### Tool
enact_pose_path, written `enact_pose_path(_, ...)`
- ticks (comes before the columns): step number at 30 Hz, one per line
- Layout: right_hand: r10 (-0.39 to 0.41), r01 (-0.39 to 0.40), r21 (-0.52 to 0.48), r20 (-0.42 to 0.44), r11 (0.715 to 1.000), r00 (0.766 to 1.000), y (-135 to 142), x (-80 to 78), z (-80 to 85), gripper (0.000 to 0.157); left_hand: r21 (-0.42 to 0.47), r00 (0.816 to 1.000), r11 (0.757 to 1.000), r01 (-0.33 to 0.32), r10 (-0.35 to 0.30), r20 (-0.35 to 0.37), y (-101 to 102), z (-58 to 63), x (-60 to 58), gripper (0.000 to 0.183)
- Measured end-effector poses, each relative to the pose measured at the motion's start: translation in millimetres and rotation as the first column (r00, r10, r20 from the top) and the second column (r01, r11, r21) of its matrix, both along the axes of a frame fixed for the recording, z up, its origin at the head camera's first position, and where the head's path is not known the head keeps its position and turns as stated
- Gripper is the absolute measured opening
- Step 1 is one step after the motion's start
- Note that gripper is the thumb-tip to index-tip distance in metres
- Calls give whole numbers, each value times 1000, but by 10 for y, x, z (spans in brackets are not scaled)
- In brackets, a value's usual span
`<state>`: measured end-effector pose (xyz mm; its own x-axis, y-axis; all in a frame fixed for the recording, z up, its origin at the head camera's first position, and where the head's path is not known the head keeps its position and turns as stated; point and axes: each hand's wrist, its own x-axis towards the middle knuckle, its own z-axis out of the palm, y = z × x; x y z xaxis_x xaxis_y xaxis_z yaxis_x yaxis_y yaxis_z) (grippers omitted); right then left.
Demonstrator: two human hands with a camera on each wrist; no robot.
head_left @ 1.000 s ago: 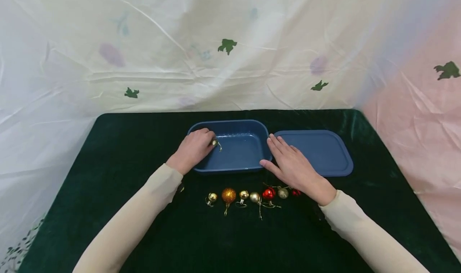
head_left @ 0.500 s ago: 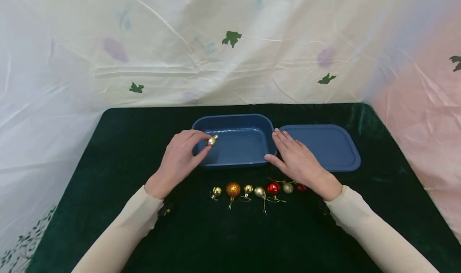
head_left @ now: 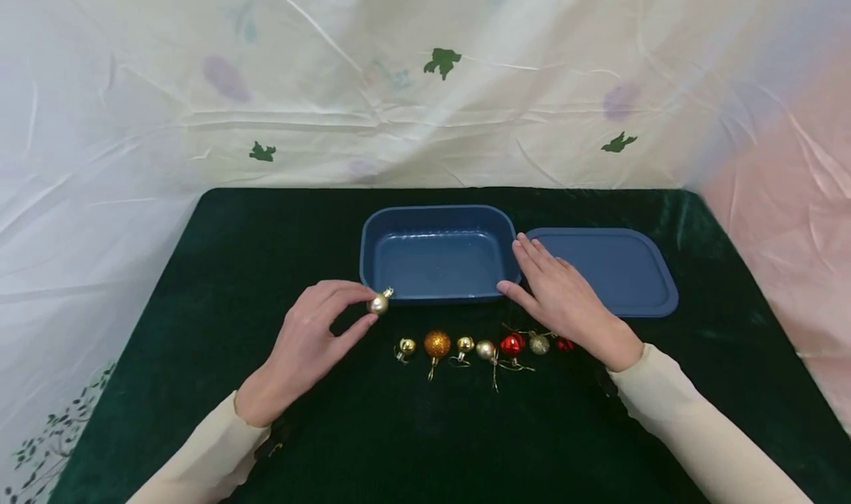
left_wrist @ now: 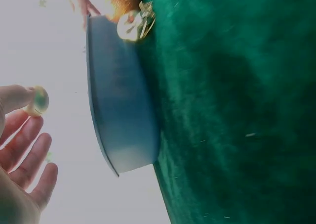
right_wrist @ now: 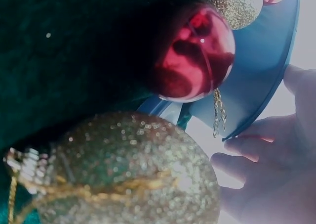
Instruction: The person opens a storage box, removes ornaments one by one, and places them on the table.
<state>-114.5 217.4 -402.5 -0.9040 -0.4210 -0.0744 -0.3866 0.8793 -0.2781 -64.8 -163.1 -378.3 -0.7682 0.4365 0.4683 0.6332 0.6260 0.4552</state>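
Note:
My left hand [head_left: 309, 341] pinches a small gold bauble [head_left: 378, 304] between thumb and fingers, just at the front left corner of a blue box [head_left: 439, 260]. In the left wrist view the gold bauble [left_wrist: 38, 102] shows at the thumb tip, above the level of the box rim. With straight fingers, my right hand [head_left: 561, 293] rests against the right end of the box, the thumb at its front corner. A row of baubles lies in front of the box, among them an orange glittery bauble [head_left: 436, 344] and a red bauble [head_left: 512, 343].
A flat blue lid [head_left: 625, 275] lies right of the box, partly behind my right hand. Dark green cloth [head_left: 425, 445] covers the table. Close to the right wrist camera are a glittery bauble [right_wrist: 133, 169] and a shiny red bauble [right_wrist: 197, 56]. A pale patterned curtain hangs behind.
My left hand has drawn back from the left part of the box, bringing the gold bauble out to the front left corner. The right hand stays against the box.

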Motion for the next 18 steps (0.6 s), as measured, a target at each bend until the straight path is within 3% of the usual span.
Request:
enact_pose_path(6, 3, -3, -4, -5, 1000, 1000, -12, 1, -28, 85, -88, 998, 996, -18, 23, 63, -92, -102, 112, 30)
enact_pose_path(18, 8, -8, 1, -11, 1000, 1000, -12, -21, -37, 85, -291, 975, 956, 42, 25, 221, -141, -312, 127, 27)
